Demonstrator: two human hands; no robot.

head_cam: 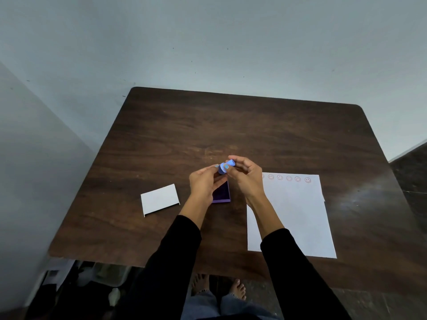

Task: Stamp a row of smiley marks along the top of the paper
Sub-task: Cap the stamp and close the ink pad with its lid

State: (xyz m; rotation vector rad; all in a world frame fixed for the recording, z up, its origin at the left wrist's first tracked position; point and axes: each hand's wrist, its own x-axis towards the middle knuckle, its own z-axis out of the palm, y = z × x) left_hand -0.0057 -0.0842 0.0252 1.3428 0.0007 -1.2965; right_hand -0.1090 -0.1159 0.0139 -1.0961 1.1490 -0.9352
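1. Stamp [225, 166]: small, blue, raised above the surface [184, 125], tilted, between both hands, above the far end of the ink pad [221, 192]; not in contact with the paper [293, 215].
2. Right hand [246, 179]: closed on the stamp's handle end by the fingertips. Left hand [204, 183]: fingertips pinched at the stamp's face end; whether gripping the stamp itself or a cap cannot be told.
3. Paper: flat at right, a row of red smiley marks [288, 178] along its top edge; leftmost mark partly hidden behind the right hand. Row judged nearly full, with little room left at either end.
4. Ink pad: purple, open, just left of the paper, partly hidden by the left hand. White lid [160, 199]: apart, farther left.
5. Advised for the step: turn face down, press squarely on the pad, lift straight.
6. Advised for printing: hold upright, align with the existing marks, match spacing, press evenly without rocking, steady the paper with the free hand.
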